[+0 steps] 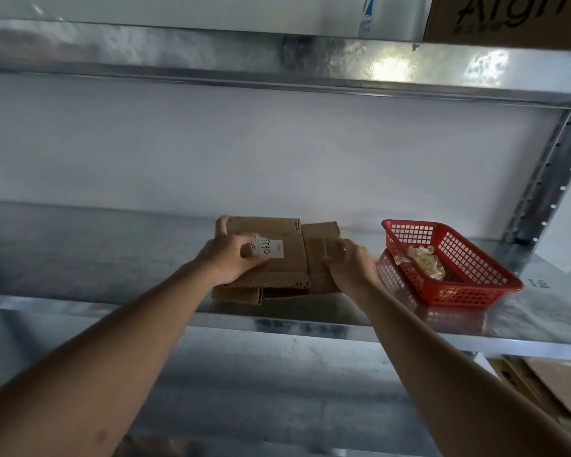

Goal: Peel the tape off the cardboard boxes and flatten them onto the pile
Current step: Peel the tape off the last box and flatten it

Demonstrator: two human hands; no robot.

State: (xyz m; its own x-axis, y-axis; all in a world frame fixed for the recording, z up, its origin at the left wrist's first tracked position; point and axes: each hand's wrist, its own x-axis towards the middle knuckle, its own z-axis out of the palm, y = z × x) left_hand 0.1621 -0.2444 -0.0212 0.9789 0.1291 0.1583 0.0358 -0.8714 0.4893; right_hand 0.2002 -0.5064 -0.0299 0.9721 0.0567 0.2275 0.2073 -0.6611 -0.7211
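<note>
Cardboard box, flattened, was held between both hands on the metal shelf. Its left edge was gripped by the left hand, fingers curled over the far corner and thumb on the white label. The right-hand flap was pinched by the right hand. Its long axis ran left to right between the grips, atop the pile. Just right of the right hand stood a red basket containing crumpled tape.

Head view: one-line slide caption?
Both hands, left and right, press flattened brown cardboard box onto metal shelf beside red plastic basket.
</note>
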